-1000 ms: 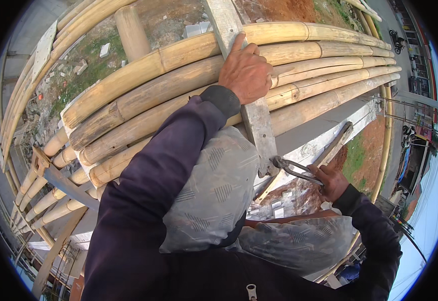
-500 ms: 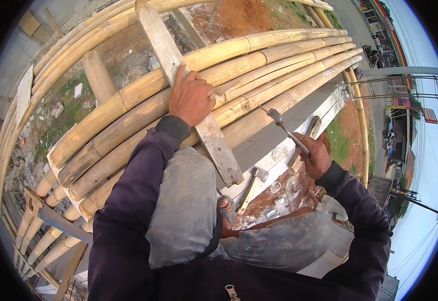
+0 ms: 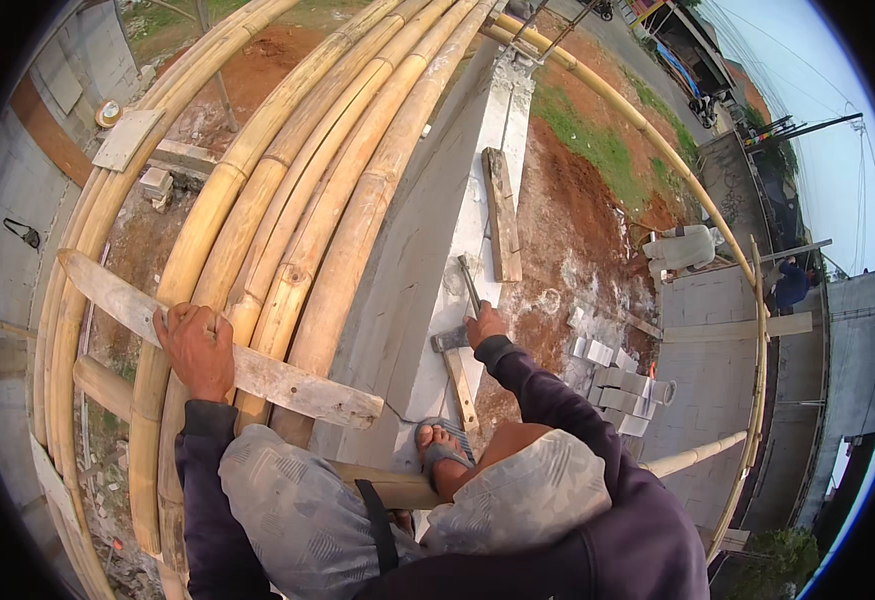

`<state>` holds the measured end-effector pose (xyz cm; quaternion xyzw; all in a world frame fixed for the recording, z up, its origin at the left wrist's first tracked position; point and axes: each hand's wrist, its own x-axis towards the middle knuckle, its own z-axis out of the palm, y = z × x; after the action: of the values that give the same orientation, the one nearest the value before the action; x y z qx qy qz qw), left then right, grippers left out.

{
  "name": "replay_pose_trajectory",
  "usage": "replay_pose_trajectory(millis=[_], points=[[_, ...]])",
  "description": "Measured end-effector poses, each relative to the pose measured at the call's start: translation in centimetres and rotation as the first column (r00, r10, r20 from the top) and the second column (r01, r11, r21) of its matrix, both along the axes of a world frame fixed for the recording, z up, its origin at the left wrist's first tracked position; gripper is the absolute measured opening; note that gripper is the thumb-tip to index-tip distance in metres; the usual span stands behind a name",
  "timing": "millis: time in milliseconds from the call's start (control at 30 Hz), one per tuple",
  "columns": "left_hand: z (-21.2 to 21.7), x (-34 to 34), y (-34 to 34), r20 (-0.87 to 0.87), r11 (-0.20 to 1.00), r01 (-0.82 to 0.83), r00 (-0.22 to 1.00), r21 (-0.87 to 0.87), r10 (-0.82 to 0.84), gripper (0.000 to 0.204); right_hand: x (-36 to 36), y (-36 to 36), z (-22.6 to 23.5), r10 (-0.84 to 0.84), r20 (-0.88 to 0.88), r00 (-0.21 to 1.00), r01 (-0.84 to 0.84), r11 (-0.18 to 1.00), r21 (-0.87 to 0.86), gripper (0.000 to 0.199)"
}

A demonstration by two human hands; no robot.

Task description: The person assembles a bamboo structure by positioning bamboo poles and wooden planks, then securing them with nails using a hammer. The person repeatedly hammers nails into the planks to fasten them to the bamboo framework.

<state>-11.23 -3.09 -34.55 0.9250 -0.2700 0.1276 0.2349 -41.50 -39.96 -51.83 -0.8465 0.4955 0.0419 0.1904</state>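
My left hand [image 3: 198, 350] is closed over a short weathered wooden plank [image 3: 302, 385], fingers curled on its top face. The plank lies crosswise on a row of yellow bamboo poles [image 3: 302, 275]. In my right hand [image 3: 486, 324] is a slim-handled hammer [image 3: 471, 283], its head low over the pale top of the block wall [image 3: 464, 235]. Beside that hand, an axe-like tool with a wooden handle [image 3: 460, 388] rests on the wall. A narrow wood offcut [image 3: 500, 215] lies further along the wall top. My sandalled foot [image 3: 443, 452] is near the axe-like tool's handle.
More bamboo poles [image 3: 82, 300] run along the left, with a small board [image 3: 127, 140] on them. One long bamboo pole [image 3: 672, 145] curves past on the right. Pale blocks [image 3: 622, 390] are stacked below. Two other people, one in pale clothing [image 3: 685, 248] and one in blue [image 3: 791, 285], are at the right.
My view has swung toward the right. The hammer has come down from a raised position to the wall top. My left hand stays on the plank, its fingers more curled.
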Motion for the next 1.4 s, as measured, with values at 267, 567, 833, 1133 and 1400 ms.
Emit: replay_pose_trajectory(millis=[267, 567, 833, 1133, 1400], points=[[-0.7, 0.2, 0.2, 0.01, 0.998, -0.004, 1.0, 0.055, 0.003, 0.015, 2.4, -3.4, 2.1, -0.161, 0.318, 0.934, 0.255, 0.925, -0.28, 0.057], [-0.8, 0.1, 0.1, 0.031, 0.998, -0.012, 0.999, 0.06, 0.01, 0.016, 2.9, -11.6, 0.7, -0.361, 0.445, 0.82, 0.336, 0.932, 0.138, 0.067], [2.6, 0.8, -2.0, -0.173, 0.998, 0.034, 0.985, 0.061, -0.023, 0.015, 5.0, -1.7, 12.1, -0.878, 0.395, 0.269, -0.684, 0.115, 0.72, 0.059], [9.3, -5.1, -15.4, -0.566, 0.499, -0.269, 0.338, -0.824, -0.752, 0.046, 9.7, 10.8, 19.1, -0.192, 0.893, 0.408, -0.732, 0.516, 0.445, 0.072], [8.0, -0.2, -11.1, -0.756, 0.688, -0.349, 0.106, -0.637, -0.646, 0.042, -1.8, 5.4, 5.4, -0.01, 0.355, 0.935, 0.039, 0.996, -0.075, 0.057]])
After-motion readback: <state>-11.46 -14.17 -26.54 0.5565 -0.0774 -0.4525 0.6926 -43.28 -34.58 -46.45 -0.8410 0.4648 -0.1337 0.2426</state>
